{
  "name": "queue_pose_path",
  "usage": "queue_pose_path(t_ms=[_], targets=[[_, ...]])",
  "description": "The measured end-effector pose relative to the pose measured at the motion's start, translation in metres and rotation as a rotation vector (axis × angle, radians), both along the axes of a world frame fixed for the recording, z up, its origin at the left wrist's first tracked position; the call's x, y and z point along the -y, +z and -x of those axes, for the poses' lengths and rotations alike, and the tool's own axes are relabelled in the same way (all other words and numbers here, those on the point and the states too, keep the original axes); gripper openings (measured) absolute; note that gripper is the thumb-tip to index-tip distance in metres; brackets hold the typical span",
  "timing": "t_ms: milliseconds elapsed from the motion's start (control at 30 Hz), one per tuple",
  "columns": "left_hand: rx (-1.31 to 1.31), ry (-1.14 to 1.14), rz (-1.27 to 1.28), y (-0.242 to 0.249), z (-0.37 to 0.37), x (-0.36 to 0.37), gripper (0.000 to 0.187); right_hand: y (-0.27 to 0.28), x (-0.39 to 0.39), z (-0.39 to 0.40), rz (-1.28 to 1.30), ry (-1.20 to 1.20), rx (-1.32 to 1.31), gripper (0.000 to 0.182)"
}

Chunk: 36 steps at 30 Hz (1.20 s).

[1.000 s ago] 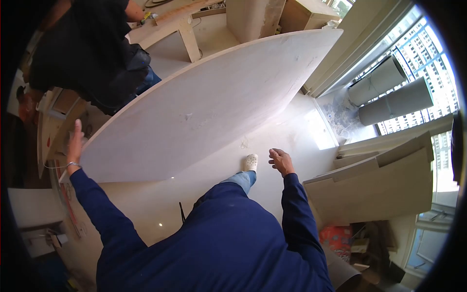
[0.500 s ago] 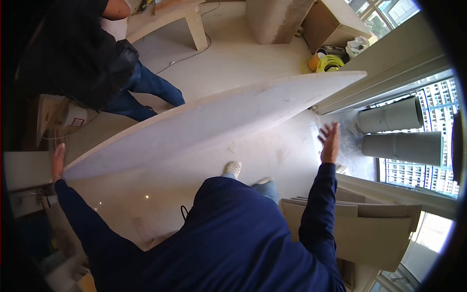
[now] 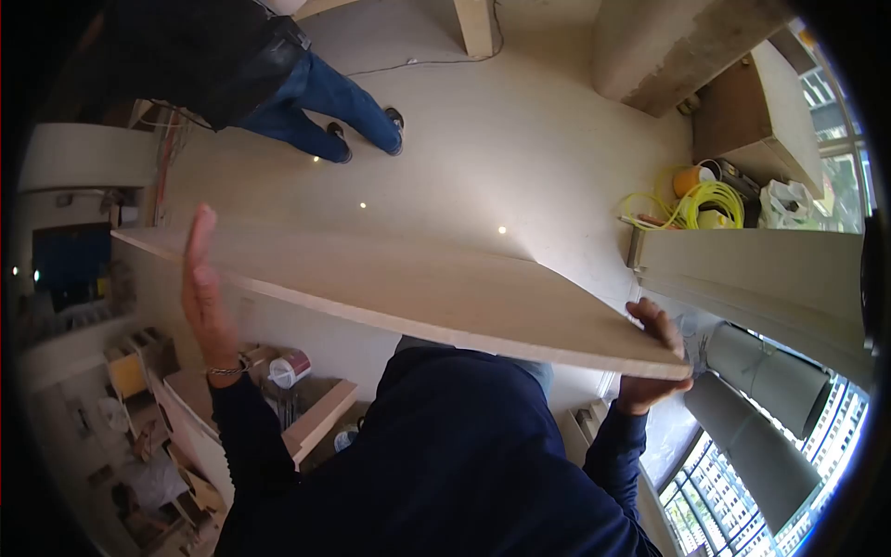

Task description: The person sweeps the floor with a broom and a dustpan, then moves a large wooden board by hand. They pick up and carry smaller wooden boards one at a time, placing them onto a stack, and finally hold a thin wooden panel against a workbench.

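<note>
A large flat board (image 3: 418, 278) with a light tan face stretches across the front of my body, its near edge toward me. At its right end, my right hand (image 3: 650, 371) is closed around the corner, with fingers over the upper face and the palm below. My left hand (image 3: 208, 297) is at the near edge toward the left end. Its fingers are stretched out and pointing away, not wrapped round the board. Whether the left palm presses on the edge is hard to tell.
A person in blue jeans (image 3: 320, 102) stands beyond the board at upper left. A coiled yellow hose (image 3: 715, 200) and a cardboard-coloured box (image 3: 756, 121) lie at upper right. Grey rolls (image 3: 756, 446) stand by the window. A wooden crate (image 3: 320, 418) with a tub sits at lower left.
The board has tipped from standing on the floor to lying nearly flat before me. My right hand has closed on its right end; my left hand has moved inward along it. The view has turned.
</note>
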<state>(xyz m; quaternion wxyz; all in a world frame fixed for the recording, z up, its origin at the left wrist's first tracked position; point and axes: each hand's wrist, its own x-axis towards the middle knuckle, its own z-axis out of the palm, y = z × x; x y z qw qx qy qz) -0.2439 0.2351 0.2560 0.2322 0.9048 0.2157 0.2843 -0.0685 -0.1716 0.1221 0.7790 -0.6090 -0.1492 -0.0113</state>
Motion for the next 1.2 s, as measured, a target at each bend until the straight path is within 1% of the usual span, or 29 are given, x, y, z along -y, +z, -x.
queue_pose_path(t_ms=[33,67,100,133,167,233,367,433,467,533,633,667,733,867,933,1067,1133,1167,1200], targets=[[-0.021,0.025,0.078,-0.008,-0.009,0.016,0.054,0.012,0.007,-0.01,0.121,0.068,0.087,0.075],[-0.037,0.036,0.068,-0.016,-0.015,0.024,0.054,0.021,0.02,-0.016,0.286,0.174,0.048,0.06],[0.003,0.141,0.129,-0.024,-0.017,0.025,0.055,0.026,0.03,-0.025,0.265,0.334,-0.008,0.052],[0.045,0.245,0.185,-0.028,-0.019,0.028,0.057,0.023,0.037,-0.036,0.207,0.447,0.081,0.056],[0.032,0.255,0.172,-0.029,-0.019,0.033,0.057,0.02,0.041,-0.044,0.146,0.559,0.17,0.06],[0.121,0.283,0.324,-0.028,-0.022,0.043,0.058,0.013,0.042,-0.056,0.032,0.7,0.231,0.066],[0.036,0.379,0.259,-0.033,-0.008,0.043,0.06,0.008,0.036,-0.068,-0.036,0.874,0.283,0.064],[0.129,0.337,0.42,-0.039,-0.001,0.041,0.064,0.003,0.034,-0.07,-0.095,0.913,0.269,0.062],[0.118,0.358,0.411,-0.039,0.001,0.041,0.064,0.003,0.034,-0.073,-0.089,0.946,0.278,0.063],[0.201,0.335,0.54,-0.04,0.002,0.043,0.068,0.005,0.032,-0.079,-0.093,0.998,0.291,0.064],[0.244,0.337,0.582,-0.039,-0.002,0.051,0.071,0.006,0.029,-0.082,-0.103,1.047,0.28,0.064],[0.245,0.346,0.572,-0.037,-0.003,0.053,0.071,0.007,0.029,-0.081,-0.093,1.046,0.287,0.063],[0.133,0.344,0.552,-0.033,-0.001,0.058,0.071,0.009,0.03,-0.082,-0.088,1.052,0.288,0.062],[0.099,0.385,0.533,-0.034,0.015,0.055,0.069,0.018,0.033,-0.084,-0.025,1.059,0.291,0.06],[0.041,0.437,0.463,-0.033,0.018,0.056,0.063,0.023,0.033,-0.086,-0.021,1.06,0.31,0.059],[0.087,0.441,0.453,-0.031,0.026,0.056,0.057,0.034,0.032,-0.084,0.027,1.099,0.401,0.057],[0.038,0.473,0.359,-0.03,0.028,0.06,0.053,0.039,0.035,-0.083,0.057,1.099,0.447,0.056],[0.066,0.482,0.351,-0.031,0.03,0.059,0.053,0.042,0.035,-0.081,0.064,1.085,0.454,0.056],[0.036,0.474,0.205,-0.032,0.034,0.057,0.051,0.046,0.037,-0.079,0.071,1.073,0.461,0.057]])
